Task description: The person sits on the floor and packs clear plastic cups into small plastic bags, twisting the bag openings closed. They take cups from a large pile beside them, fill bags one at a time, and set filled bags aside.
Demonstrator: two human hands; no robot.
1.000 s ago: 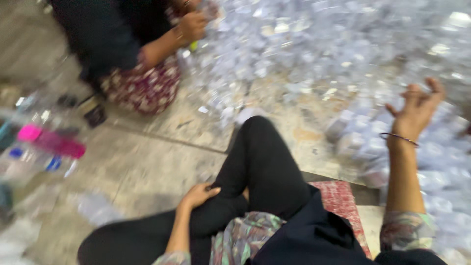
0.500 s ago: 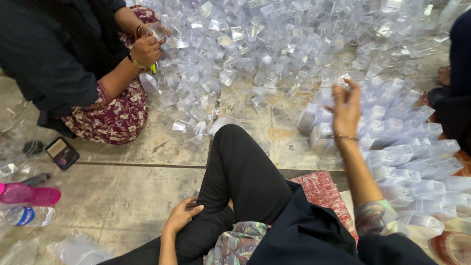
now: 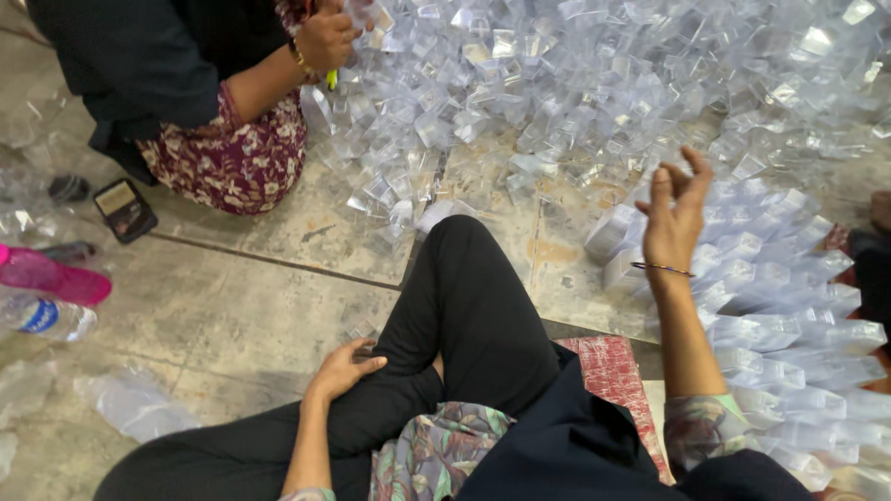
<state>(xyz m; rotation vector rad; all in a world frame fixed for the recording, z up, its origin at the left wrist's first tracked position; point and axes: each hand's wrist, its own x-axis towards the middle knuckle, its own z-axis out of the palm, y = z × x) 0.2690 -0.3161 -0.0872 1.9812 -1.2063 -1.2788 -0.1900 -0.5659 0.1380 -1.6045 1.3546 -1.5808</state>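
My right hand (image 3: pixel 670 223) is raised above the floor (image 3: pixel 232 306) with its fingers (image 3: pixel 694 172) loosely spread and nothing in them, hovering just over the row of nested clear plastic containers (image 3: pixel 789 306) that runs along my right side. My left hand (image 3: pixel 342 369) lies flat and relaxed on my black trouser leg (image 3: pixel 464 306), fingers slack, holding nothing either. From how things lie, I judge the sorting well begun but far from finished: a long line of containers is already slotted one into the next beside me, reaching toward the near right corner of the floor, while a very large loose heap of clear plastic pieces (image 3: pixel 575 83) covers the far side of the floor, unstacked and jumbled. That heap looks much larger than what is stacked, so most of the work seems left. Across from me another person's hand (image 3: pixel 325 39) is closed on a piece at the heap's left edge. A pink bottle (image 3: pixel 51 274), a clear bottle (image 3: pixel 46 318) and a small dark box (image 3: pixel 123 210) lie at the floor's left edge, well apart from my hands.
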